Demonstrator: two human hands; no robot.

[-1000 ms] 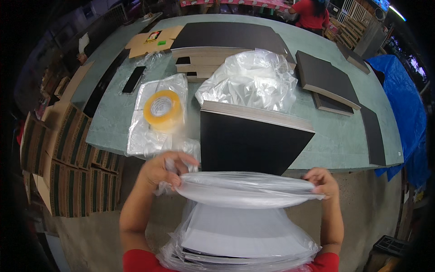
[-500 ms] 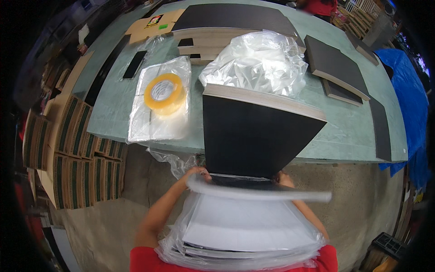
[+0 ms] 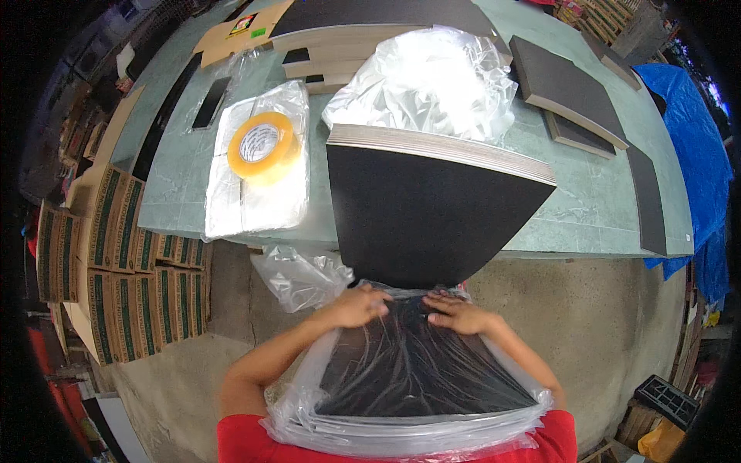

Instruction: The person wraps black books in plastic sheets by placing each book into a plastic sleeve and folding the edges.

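Note:
Close to my red-sleeved arms lies a black flat panel [image 3: 417, 355] under wrinkled clear plastic wrap [image 3: 340, 424], which bunches along the near edge. My left hand [image 3: 358, 306] rests on the wrap at the panel's far left end, fingers stretched inward. At the far right end my right hand [image 3: 458, 312] lies on the same plastic with fingers spread. Just beyond both hands, a thick stack of black boards [image 3: 436, 212] with pale edges leans up against the table edge; its lower end is hidden.
On the green table [image 3: 594, 224] are crumpled clear plastic [image 3: 432, 85], a yellow tape roll [image 3: 263, 147] on folded plastic bags [image 3: 255, 204], a phone-like black slab [image 3: 211, 103] and more black boards [image 3: 567, 89]. Cardboard cartons [image 3: 147, 243] stand at left; a blue tarp [image 3: 691, 154] hangs right.
Both hands have come from the sides onto the top of the wrap. The white surface and blurred pale strip seen before are gone; the plastic-covered black face shows there now.

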